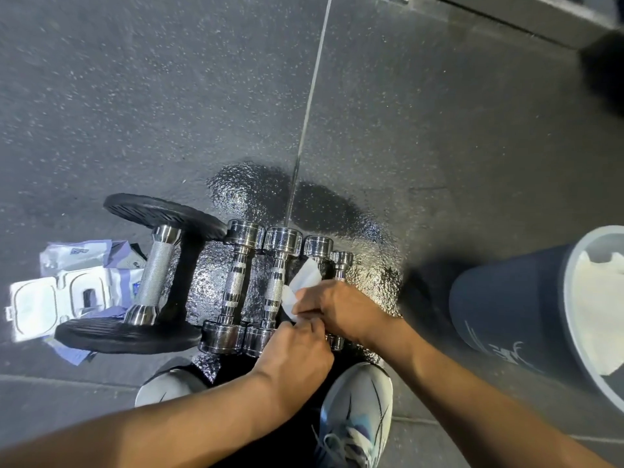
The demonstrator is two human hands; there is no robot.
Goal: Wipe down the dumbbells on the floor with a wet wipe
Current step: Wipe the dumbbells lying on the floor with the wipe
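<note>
- Both hands are closing on one wet wipe (305, 280): the right hand (341, 309) is pinching its upper part, and the left hand (297, 349) is curling its fingers onto the near edge.
- They're working over the handle of the third chrome dumbbell (317, 246), which is lying in a tight row of four, heads touching, with the big black-plated dumbbell (153, 271) sitting at the left.
- Trouble could be brewing underfoot: the floor (378, 265) is glistening wet around the row, and a shoe (358, 407) is standing at its edge, so a slip is looking possible.
- Round heads could be rolling under pressure, nipping fingers between neighbours.
- Knurled grips may be snagging that bunched wipe.
- Writing: the wipes pack (64, 295) is showing blue print too blurred to read, and the bin (506, 298) is carrying an illegible white scrawl.
</note>
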